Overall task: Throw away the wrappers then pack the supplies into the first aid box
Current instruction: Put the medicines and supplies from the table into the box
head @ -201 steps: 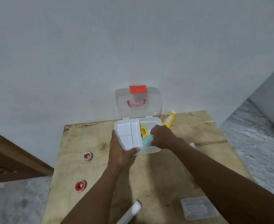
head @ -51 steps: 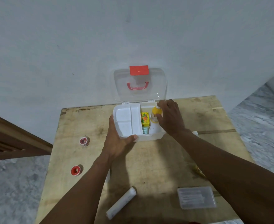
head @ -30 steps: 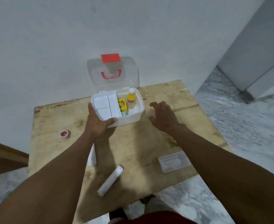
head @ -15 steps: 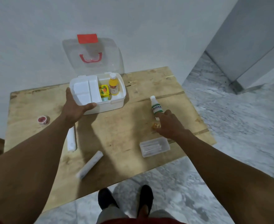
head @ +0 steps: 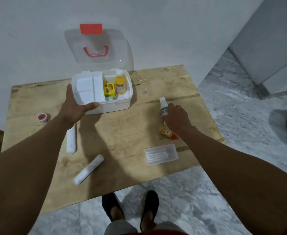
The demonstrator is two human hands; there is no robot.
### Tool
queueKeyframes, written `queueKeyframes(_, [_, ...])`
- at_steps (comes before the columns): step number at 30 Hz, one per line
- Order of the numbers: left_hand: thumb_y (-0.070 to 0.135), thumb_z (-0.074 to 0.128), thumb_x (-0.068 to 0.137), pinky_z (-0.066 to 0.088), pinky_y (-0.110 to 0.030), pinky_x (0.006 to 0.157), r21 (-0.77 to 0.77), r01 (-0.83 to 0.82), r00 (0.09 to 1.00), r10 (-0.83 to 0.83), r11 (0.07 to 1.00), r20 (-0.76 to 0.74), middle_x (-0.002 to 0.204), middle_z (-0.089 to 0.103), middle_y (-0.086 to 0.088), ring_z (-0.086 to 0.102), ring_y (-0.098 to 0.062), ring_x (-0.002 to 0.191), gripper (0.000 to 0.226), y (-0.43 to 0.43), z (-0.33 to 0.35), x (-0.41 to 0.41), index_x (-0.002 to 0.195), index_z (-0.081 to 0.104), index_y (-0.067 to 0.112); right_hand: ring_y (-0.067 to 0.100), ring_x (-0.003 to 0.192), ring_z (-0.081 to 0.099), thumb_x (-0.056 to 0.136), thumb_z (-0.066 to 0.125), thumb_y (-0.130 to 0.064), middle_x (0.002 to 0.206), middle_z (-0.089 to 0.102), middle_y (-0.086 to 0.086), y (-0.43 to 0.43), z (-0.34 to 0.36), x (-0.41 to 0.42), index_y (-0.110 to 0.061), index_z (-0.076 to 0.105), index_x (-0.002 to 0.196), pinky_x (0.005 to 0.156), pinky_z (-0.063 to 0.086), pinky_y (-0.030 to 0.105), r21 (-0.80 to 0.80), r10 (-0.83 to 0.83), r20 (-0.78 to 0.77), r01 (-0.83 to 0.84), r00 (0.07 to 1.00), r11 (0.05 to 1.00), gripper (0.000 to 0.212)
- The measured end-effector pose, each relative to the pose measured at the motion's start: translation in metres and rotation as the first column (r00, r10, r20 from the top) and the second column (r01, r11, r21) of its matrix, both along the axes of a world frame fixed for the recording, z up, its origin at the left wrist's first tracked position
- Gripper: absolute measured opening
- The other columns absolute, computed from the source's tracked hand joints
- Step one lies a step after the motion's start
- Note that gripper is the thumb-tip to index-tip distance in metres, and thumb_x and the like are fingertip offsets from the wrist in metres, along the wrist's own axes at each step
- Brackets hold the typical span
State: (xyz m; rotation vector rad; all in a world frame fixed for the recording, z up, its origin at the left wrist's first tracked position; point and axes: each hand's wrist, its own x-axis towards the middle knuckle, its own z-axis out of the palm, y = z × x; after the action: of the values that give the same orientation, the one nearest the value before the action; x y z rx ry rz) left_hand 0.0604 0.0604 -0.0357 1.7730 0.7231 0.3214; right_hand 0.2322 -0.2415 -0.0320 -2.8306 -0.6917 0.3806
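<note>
Bracing the first aid box (head: 105,106) at its front-left corner, the left hand (head: 75,107) grips the rim w/ thumb along the front edge and fingers around the left side. Box sits at the back centre of the wooden counter (head: 122,136), against the wall; clear lid (head: 97,46) stands open and upright w/ red latch at top and red handle below. Box interior: white divided tray (head: 88,90) in the left section; yellow printed carton (head: 109,89) in the middle w/ a pale teal item (head: 109,98) just in front of it; yellow bottle (head: 120,84) upright in the right section. The right hand (head: 177,118) is at the right side of the counter, fingers curled onto the lower part of a small white bottle (head: 163,106) w/ green label; cap end points away from the person. Whether the grip is fully closed or the bottle is lifted: cannot tell. Small orange/yellow tube (head: 168,133) lies just beside the right wrist, on the counter. Clear flat case (head: 161,154) holding thin white sticks lies near the front-right edge. Two white rolls on the counter: one (head: 71,140) partly under the left forearm, one (head: 88,169) diagonal near the front edge. Red-centred tape roll (head: 42,117) sits at far left, well apart from the box. Person's feet visible on the marble floor below the counter edge.
</note>
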Motion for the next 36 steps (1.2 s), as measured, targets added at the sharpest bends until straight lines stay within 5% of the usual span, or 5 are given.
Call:
queueKeyframes(9, [0.042, 0.088, 0.056, 0.048, -0.052, 0.102, 0.012, -0.045, 0.999, 0.045, 0.999, -0.004, 0.136, 0.046, 0.002, 0.047, -0.021, 0.127, 0.105, -0.001, -0.001, 0.0, 0.141, 0.028, 0.022, 0.04, 0.097, 0.061, 0.082, 0.067, -0.017, 0.106, 0.063, 0.021, 0.019, 0.005, 0.015, -0.01, 0.035, 0.128, 0.071, 0.041, 0.036, 0.062, -0.104, -0.102, 0.111, 0.989, 0.992, 0.056])
queueKeyframes(13, [0.019, 0.089, 0.069, 0.045, -0.05, 0.105, 0.003, -0.057, 0.998, 0.057, 0.998, -0.002, 0.138, 0.046, -0.002, 0.047, -0.02, 0.125, 0.099, -0.001, -0.004, 0.002, 0.144, 0.025, 0.018, 0.036, 0.093, 0.06, 0.069, 0.071, -0.015, 0.105, 0.06, 0.015, 0.025, 0.02, 0.009, -0.032, 0.018, 0.141, 0.072, 0.044, 0.035, 0.186, -0.134, -0.099, 0.15, 0.986, 0.971, 0.091])
queueKeyframes(15, [0.026, 0.091, 0.064, 0.043, -0.05, 0.107, 0.008, -0.055, 0.998, 0.055, 0.998, -0.015, 0.141, 0.045, -0.003, 0.046, -0.022, 0.128, 0.107, 0.0, -0.005, 0.001, 0.146, 0.022, 0.02, 0.034, 0.088, 0.057, 0.067, 0.071, -0.015, 0.103, 0.056, 0.014, 0.031, 0.032, 0.002, -0.042, 0.015, 0.141, 0.073, 0.046, 0.036, 0.303, -0.126, -0.086, 0.147, 0.988, 0.942, 0.097])
queueKeyframes(31, [0.017, 0.09, 0.066, 0.045, -0.036, 0.096, -0.009, -0.047, 0.997, 0.048, 0.999, 0.055, 0.128, 0.046, 0.007, 0.049, -0.017, 0.12, 0.103, -0.004, 0.002, 0.001, 0.144, 0.023, 0.017, 0.019, 0.075, 0.065, 0.07, 0.078, -0.017, 0.086, 0.059, -0.012, 0.111, 0.091, -0.013, -0.038, 0.041, 0.121, 0.074, 0.058, 0.046, 0.711, 0.117, 0.011, -0.09, 0.993, 0.698, 0.067])
queueKeyframes(36, [0.035, 0.086, 0.055, 0.051, -0.031, 0.093, -0.025, -0.014, 0.996, 0.016, 1.0, 0.089, 0.124, 0.051, 0.02, 0.051, 0.006, 0.115, 0.101, -0.002, 0.002, -0.002, 0.138, 0.03, 0.021, 0.025, 0.079, 0.069, 0.068, 0.081, -0.019, 0.094, 0.066, 0.0, 0.132, 0.06, -0.001, -0.027, 0.042, 0.12, 0.073, 0.058, 0.046, 0.665, 0.214, 0.116, -0.236, 0.97, 0.709, 0.065])
